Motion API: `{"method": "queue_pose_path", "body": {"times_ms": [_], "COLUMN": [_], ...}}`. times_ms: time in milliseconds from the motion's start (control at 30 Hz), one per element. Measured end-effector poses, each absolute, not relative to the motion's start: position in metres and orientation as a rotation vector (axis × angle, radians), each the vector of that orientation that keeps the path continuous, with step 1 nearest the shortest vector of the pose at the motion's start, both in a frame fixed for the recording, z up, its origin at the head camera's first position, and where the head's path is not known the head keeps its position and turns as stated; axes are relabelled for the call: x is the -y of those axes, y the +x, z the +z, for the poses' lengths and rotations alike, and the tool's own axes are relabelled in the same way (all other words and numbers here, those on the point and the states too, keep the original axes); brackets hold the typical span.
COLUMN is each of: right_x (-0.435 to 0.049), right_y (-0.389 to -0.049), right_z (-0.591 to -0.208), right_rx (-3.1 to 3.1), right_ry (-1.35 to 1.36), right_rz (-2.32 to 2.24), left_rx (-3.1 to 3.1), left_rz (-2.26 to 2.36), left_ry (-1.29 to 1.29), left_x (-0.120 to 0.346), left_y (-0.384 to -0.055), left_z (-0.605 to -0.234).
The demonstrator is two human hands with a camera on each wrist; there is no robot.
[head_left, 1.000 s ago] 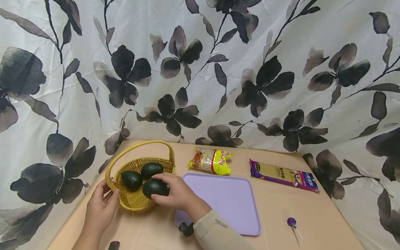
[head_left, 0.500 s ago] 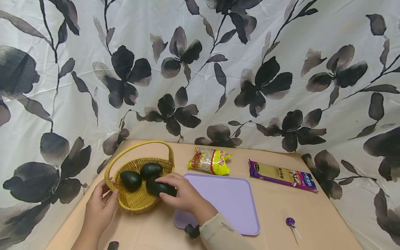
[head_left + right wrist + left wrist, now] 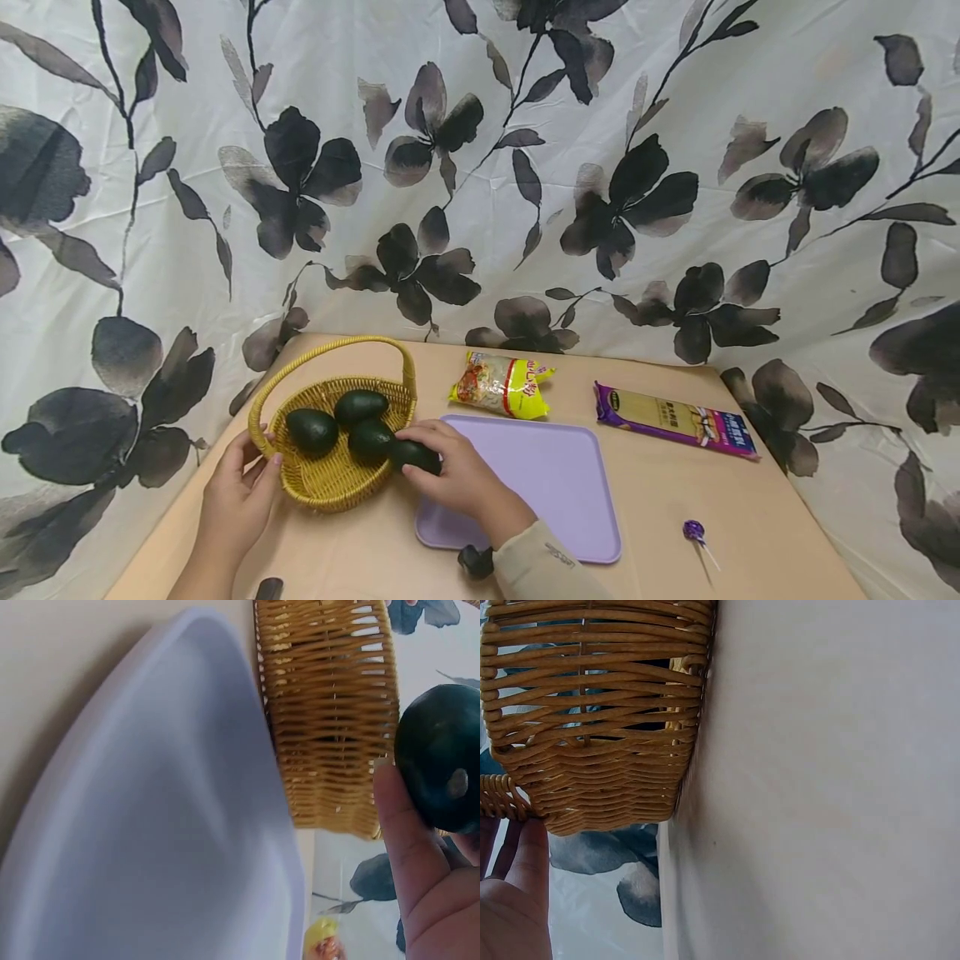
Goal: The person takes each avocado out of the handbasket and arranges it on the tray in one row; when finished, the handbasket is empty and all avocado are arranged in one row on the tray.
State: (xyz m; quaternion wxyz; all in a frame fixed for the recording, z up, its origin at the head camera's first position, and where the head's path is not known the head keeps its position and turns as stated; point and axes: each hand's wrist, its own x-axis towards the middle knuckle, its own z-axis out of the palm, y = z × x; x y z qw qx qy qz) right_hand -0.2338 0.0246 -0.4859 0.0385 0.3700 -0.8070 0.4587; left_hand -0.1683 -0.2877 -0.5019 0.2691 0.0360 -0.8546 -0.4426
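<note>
The yellow wicker basket (image 3: 330,493) with a tall arched handle stands on the left of the table in the head view. Three dark green avocados lie inside: one avocado (image 3: 312,432) at left, a second avocado (image 3: 362,407) at the back, a third avocado (image 3: 370,440) at right. My left hand (image 3: 236,500) holds the basket at its left side, where the handle meets the rim. My right hand (image 3: 457,471) grips another avocado (image 3: 415,456) between thumb and fingers, over the basket's right rim. In the right wrist view this avocado (image 3: 442,757) shows its stem scar.
A lilac tray (image 3: 555,492) lies right of the basket, partly under my right forearm. Behind it lies a yellow food packet (image 3: 501,385). Farther right are a purple-and-gold packet (image 3: 675,419) and a purple lollipop (image 3: 694,532). A patterned cloth (image 3: 525,208) hangs behind the table.
My right hand has moved right with its avocado, from above the basket to its right rim. A third avocado in the basket has come into sight. My left hand stays on the basket.
</note>
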Motion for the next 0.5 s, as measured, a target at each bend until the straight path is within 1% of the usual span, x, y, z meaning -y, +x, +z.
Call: {"method": "queue_pose_path", "body": {"times_ms": [500], "right_x": [-0.047], "right_y": [-0.233], "right_z": [-0.496], "right_rx": [2.650], "right_ry": [0.997], "right_rz": [1.444], "left_rx": [2.314], "left_rz": [-1.202], "left_ry": [0.101], "left_x": [0.287], "left_y": [-0.168], "left_z": [-0.501]}}
